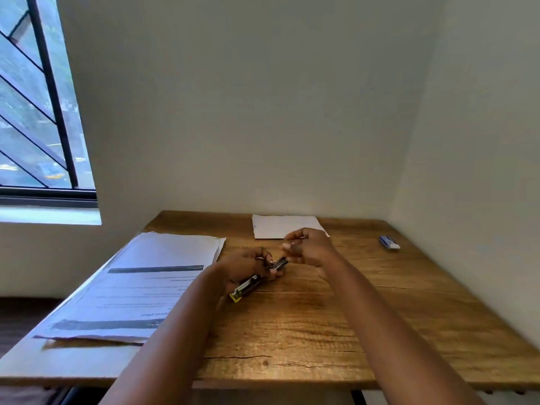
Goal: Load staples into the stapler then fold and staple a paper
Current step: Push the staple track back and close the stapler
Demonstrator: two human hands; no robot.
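Note:
My left hand (248, 266) grips a small dark stapler (252, 283) with a yellow end, held just above the wooden table (321, 331) near its middle. The stapler's metal front end sticks out toward my right hand (306, 247), which hovers just beyond it with thumb and fingertips pinched together. Whether a strip of staples is between those fingertips is too small to tell. A stack of printed paper sheets (140, 287) lies on the table's left side. A small blue and white staple box (389, 242) rests at the far right.
A small white sheet (280, 226) lies at the back of the table against the wall, partly behind my right hand. Walls close the table in at the back and right. A barred window (35, 112) is at the left.

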